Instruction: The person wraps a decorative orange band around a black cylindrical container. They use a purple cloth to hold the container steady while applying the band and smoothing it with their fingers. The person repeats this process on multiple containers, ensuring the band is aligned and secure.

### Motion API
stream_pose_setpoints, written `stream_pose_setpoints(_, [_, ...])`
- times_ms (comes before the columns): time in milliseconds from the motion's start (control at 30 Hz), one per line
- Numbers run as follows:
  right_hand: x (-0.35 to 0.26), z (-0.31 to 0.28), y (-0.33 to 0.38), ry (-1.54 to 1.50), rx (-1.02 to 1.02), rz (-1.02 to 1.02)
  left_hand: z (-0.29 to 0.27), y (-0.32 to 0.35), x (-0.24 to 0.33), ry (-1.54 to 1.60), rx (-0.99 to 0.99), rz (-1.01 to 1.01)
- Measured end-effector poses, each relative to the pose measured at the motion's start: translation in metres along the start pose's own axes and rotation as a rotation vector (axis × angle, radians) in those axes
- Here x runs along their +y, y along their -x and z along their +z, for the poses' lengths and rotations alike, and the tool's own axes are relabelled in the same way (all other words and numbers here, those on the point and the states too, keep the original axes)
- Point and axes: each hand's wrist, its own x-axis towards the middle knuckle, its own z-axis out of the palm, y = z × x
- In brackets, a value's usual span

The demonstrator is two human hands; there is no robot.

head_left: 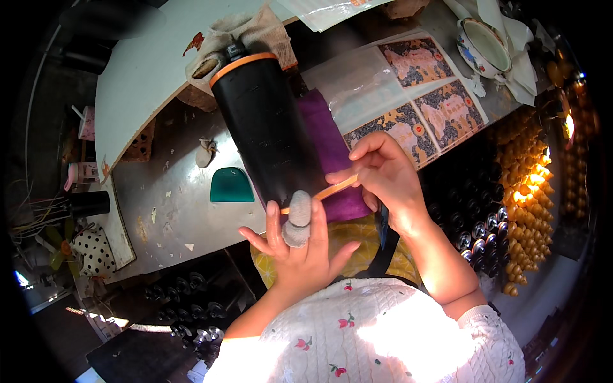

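Blk cylinder (265, 121), 1: over bench (169, 220). Orange strip (337, 189), 1: at cyl.'s near end; our R hand (394, 185) pinches tail, L hand (300, 263) splayed there. Risk: uneven pull may skew strip.

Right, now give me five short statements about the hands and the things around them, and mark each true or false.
1. The right hand pinches an orange strip. True.
2. The teal half-round piece lies to the right of the black cylinder. False: the teal half-round piece lies to the cylinder's left.
3. A grey fabric cover is on a finger of the left hand. True.
4. The purple cloth is draped over the top of the black cylinder. False: the purple cloth shows along the cylinder's right side.
5. A white bowl is toward the upper right of the picture. True.
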Motion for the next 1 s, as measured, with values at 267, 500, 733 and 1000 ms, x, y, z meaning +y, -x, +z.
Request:
stream_pose_setpoints(267, [0.002, 0.005, 0.000, -0.048, 0.026, -0.026, 0.000, 0.009, -0.006, 0.150, 0.222, 0.028])
stream_pose_setpoints(500, [-0.001, 0.008, 0.005, 0.006, 0.020, -0.099, 0.004, 0.022, -0.014, 0.321, -0.003, -0.247])
stream_pose_setpoints(733, [-0.012, 0.016, 0.023, 0.218, -0.025, -0.398, 0.003, 0.015, -0.016, 0.286, 0.039, -0.225])
stream_pose_setpoints(1000, [-0.039, 0.036, 0.038, 0.311, -0.083, -0.317, 0.013, 0.019, -0.016, 0.270, 0.093, -0.199])
